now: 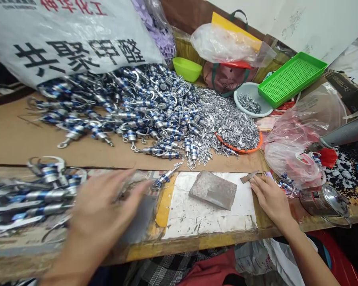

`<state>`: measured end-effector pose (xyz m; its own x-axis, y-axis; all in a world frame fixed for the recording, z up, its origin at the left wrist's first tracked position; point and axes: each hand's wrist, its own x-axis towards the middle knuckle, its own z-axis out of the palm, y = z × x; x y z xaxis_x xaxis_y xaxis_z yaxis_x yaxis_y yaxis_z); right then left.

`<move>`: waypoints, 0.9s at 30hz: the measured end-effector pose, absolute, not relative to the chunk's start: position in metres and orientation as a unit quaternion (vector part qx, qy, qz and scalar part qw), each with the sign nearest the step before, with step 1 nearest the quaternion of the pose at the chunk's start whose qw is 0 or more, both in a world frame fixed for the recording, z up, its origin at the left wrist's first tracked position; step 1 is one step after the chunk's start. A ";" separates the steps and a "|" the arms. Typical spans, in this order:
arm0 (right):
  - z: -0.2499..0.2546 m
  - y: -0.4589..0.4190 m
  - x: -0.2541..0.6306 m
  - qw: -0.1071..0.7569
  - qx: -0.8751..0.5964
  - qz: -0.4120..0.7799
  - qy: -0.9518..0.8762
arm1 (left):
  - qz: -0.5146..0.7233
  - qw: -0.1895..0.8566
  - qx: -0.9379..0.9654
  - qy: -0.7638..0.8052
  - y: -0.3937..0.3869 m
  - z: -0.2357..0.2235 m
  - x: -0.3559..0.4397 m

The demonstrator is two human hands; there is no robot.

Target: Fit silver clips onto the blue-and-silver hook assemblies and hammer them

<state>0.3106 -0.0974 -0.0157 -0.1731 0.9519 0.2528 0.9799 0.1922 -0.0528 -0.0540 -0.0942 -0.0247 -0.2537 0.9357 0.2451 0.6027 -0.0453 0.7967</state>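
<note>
Smeared by motion, my left hand is over the bench's near strip, thumb and fingers spread apart, with nothing visible between them. A blue-and-silver metal fitting with a ring end lies just beyond its fingertips. Farther right, my right hand rests low at the bench, thumb and forefinger drawn together at a small, flat metal blade. Between the hands a grey-brown stone block sits on a stained white sheet. Several similar fittings with curved levers lie left of my left hand.
A large heap of blue-and-silver fittings covers the back, beside small metal plates in an orange dish. Behind are a white sack, a lime bowl and a green tray. A metal mug stands right.
</note>
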 end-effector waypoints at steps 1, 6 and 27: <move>-0.012 -0.086 0.300 0.141 -0.612 -0.039 -0.777 | 0.370 0.169 0.632 0.659 -0.091 -0.026 -0.044; -0.005 -0.015 0.232 0.118 -0.535 0.050 -0.835 | 0.282 0.103 0.679 0.670 -0.083 -0.036 -0.021; -0.015 -0.035 0.250 0.369 -0.543 0.188 -0.730 | 0.315 0.049 0.691 0.649 -0.089 -0.053 -0.037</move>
<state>0.2505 -0.0346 -0.0152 -0.1369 0.9321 0.3353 0.6552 0.3391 -0.6751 -0.0371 -0.0895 -0.0534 -0.0410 0.9276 0.3714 0.8655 -0.1528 0.4771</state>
